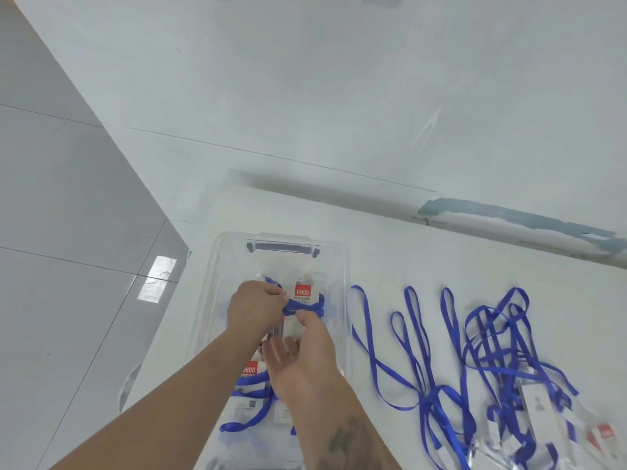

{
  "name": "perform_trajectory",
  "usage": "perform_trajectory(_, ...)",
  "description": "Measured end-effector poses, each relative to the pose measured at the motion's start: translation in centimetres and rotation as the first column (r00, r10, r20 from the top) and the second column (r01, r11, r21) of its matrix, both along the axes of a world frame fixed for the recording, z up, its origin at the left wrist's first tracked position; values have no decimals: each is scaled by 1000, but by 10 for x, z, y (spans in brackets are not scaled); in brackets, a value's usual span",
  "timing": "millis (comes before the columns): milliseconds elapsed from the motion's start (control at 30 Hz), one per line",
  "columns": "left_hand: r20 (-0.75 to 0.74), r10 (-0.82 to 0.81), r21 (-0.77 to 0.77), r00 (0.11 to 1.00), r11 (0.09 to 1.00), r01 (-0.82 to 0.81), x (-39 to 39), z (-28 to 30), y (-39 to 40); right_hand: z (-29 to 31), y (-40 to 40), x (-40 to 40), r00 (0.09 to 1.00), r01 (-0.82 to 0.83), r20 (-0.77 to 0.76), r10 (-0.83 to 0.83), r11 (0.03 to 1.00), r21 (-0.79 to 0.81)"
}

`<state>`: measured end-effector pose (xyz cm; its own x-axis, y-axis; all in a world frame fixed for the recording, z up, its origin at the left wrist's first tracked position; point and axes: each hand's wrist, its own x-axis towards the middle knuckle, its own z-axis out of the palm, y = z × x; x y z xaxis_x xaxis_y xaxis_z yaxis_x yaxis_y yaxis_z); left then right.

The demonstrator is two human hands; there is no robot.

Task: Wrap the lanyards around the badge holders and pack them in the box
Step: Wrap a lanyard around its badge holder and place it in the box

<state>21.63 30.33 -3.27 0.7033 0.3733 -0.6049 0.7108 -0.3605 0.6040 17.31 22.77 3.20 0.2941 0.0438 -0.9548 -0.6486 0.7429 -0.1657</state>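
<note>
Two hands over the clear box (342,266): right hand (305,354) pinches the blue lanyard (305,308) wound round one badge holder (302,295); left hand (256,308), at nine o'clock, grips it. A second wrapped holder (249,371) lies nearest. At three o'clock, loose lanyards (475,351) tangle on the tabletop (441,259), uncountable.

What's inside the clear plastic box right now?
Clear plastic box: a wrapped badge holder held by both hands, another red-labelled one nearer; arms hide the rest.

Both hands, left hand (256,308) and right hand (305,351), pinch a blue-wrapped badge holder (303,301) over the clear box (342,266), loose lanyards (475,354) lower right.
</note>
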Motion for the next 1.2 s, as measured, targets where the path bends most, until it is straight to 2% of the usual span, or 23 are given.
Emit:
perform_trajectory(133, -59, -107, 188, 992, 975, 117, -1, -6, 0, -4, 0, 4, 1000, -24, -18, 24, 999, -22)
perform_trajectory(300, -58, -184, 301, 981, 934, 193, 0, -8, -1, -5, 3, 8, 998, -44, -41, 43, 999, -21)
perform_trajectory(500, -27, -251, 364, 968, 899, 243, -3, 0, -5, -4, -1, 5, 999, -31, -29, 32, 999, 32)
perform_trajectory(767, 115, -156, 304, 981, 946, 114, -8, 22, 1, 25, -15, -8, 997, -82, -3, 83, 994, 68)
perform_trajectory(867, 206, -125, 268, 970, 961, 67, -11, 39, 2, 47, -24, -12, 993, -93, 78, 86, 991, 99)
perform_trajectory(967, 338, -92, 236, 937, 972, 11, -15, 61, -5, 74, -41, -14, 973, -125, 202, 110, 990, 62)
perform_trajectory(1067, 484, -38, 198, 874, 978, -67, -20, 84, -15, 93, -64, -16, 916, -164, 362, 174, 985, -58)
perform_trajectory(1200, 623, -46, 153, 781, 986, -63, -30, 116, -43, 109, -113, -17, 758, -156, 574, 309, 941, -300)
